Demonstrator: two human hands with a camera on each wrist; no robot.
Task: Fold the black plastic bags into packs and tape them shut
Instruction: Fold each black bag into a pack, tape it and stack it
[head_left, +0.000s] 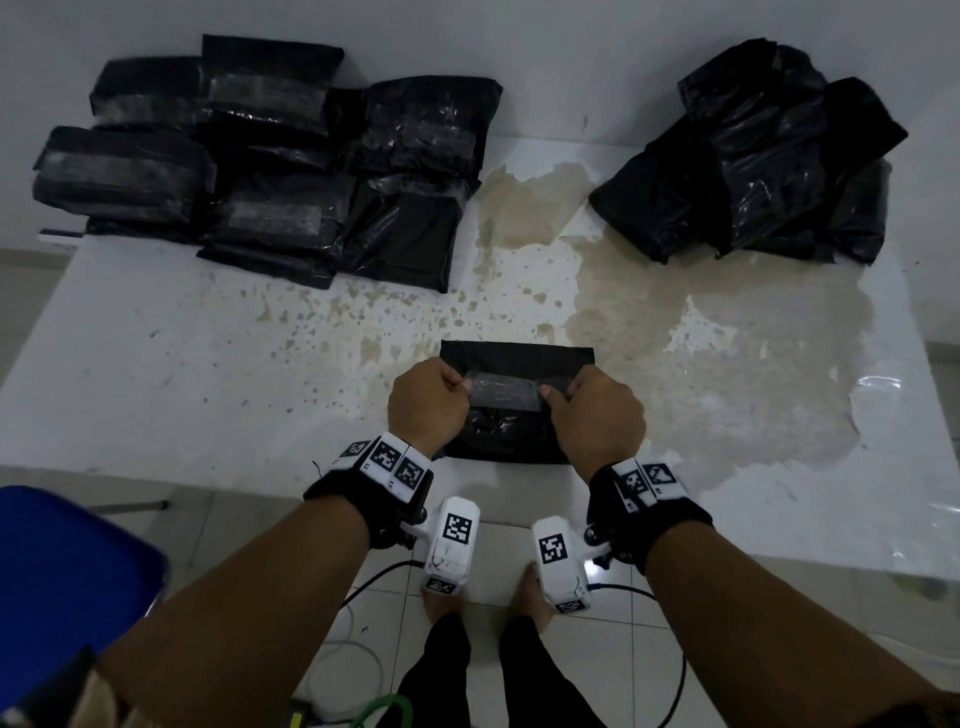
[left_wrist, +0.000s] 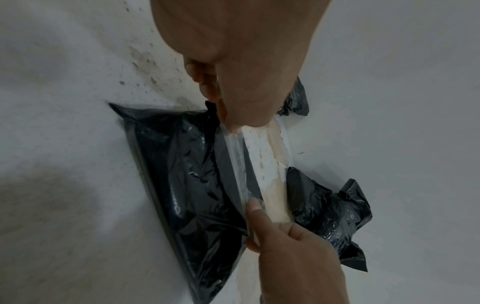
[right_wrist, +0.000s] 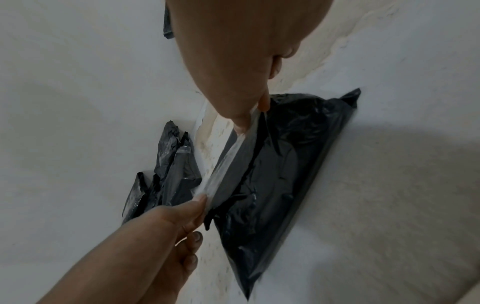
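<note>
**Tape held over the folded pack, ready to go down**

The folded pack (head_left: 514, 400) lies flat on the white surface (head_left: 182, 353), close to its near edge and directly in front of the person. All places below are given from this pack.

Just above the pack, the left hand (head_left: 426, 402) and the right hand (head_left: 597, 410) hold one strip of clear tape (head_left: 503, 393) stretched between them. The fingers of each hand are curled and pinch one end of the strip: the left hand takes the left end, the right hand the right end. In the wrist views the strip looks tilted and lifted; its one long edge seems close to the black plastic, but I cannot tell if it already touches.

So the step in hand is, in my judgement, the taping of this pack; the folding looks finished. The next move calls for lowering the strip across the fold while keeping it tight, and then pressing it down, so that no wrinkle stays and the flap does not open again.

Beyond the pack, the surface shows brownish stains where the coating is worn. Far behind the pack to the left lies a stack of taped packs (head_left: 260, 161), each with a strip on top. Far behind it to the right lies a heap of loose black bags (head_left: 763, 156), which seem not yet folded, so much of the task is still left.
</note>
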